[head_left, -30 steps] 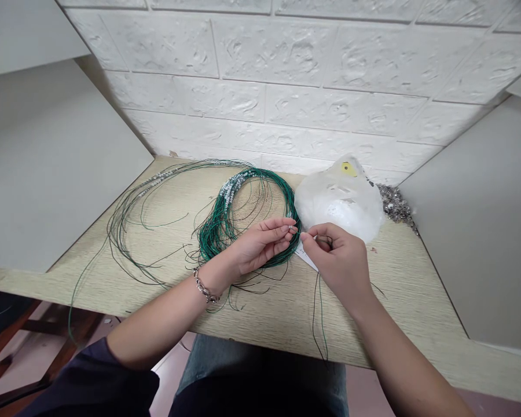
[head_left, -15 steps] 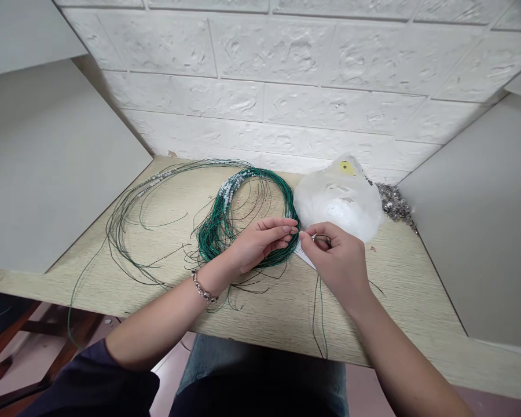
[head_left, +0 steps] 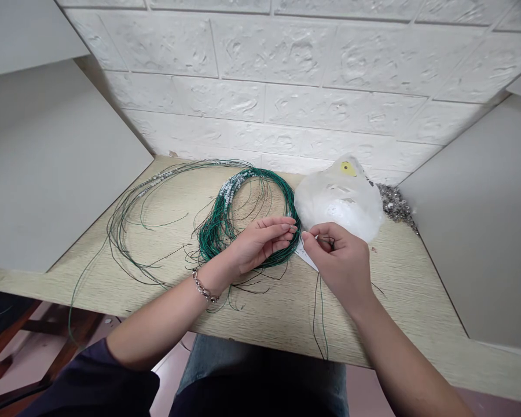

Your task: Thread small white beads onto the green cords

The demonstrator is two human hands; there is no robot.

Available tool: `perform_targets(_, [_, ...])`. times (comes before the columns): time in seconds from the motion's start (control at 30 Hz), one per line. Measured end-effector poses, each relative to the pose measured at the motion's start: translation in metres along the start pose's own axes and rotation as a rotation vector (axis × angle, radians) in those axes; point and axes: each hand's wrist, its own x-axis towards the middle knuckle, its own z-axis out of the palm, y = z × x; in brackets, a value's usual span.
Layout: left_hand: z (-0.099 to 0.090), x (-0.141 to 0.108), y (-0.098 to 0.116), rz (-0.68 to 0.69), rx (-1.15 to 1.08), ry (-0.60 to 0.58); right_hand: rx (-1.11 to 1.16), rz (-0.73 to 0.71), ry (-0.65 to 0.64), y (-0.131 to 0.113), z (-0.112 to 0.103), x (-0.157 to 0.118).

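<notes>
A white plastic bag [head_left: 338,200] with a yellow label lies just beyond the right hand [head_left: 341,263], blocking the far side. At its right, a heap of small silvery bits [head_left: 397,204] sits in the corner by the right panel [head_left: 481,220]. A thick coil of green cords [head_left: 212,231], with white sections along its far left part, lies beneath and around the left hand [head_left: 264,246]; its loose dark ends stick out around it. Farther left spreads a looser loop of cords [head_left: 119,243], one strand drooping over the near edge. A white paper slip [head_left: 306,255] shows between the hands, partly covered by the right one. The textured white wall [head_left: 260,98] closes off the far side, and the left panel [head_left: 61,168] the left.

The thin cord [head_left: 322,315] at the right hand shows as one green and one dark strand hanging below it, running roughly far to near, their lower ends pointing towards the near edge. The right thumb and forefinger are closed on it, its upper part mostly hidden by the hand. The left thumb and forefinger pinch a tiny pale piece [head_left: 292,228], too small to identify. The fingertips of the two hands are near each other, with a narrow gap between.

Wood grain of the surface [head_left: 412,301] shows right of the right forearm and between the forearms, up to the near edge.
</notes>
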Motion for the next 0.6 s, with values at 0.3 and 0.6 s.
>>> perform_targets(0.3, [0.0000, -0.0004, 0.0002, -0.026, -0.015, 0.003, 0.004, 0.006, 0.004, -0.0020, -0.0003, 0.0003])
perform_targets(0.6, [-0.0015, 0.0006, -0.0015, -0.011, -0.001, 0.008, -0.040, -0.025, 0.006, -0.0008, -0.0003, 0.0008])
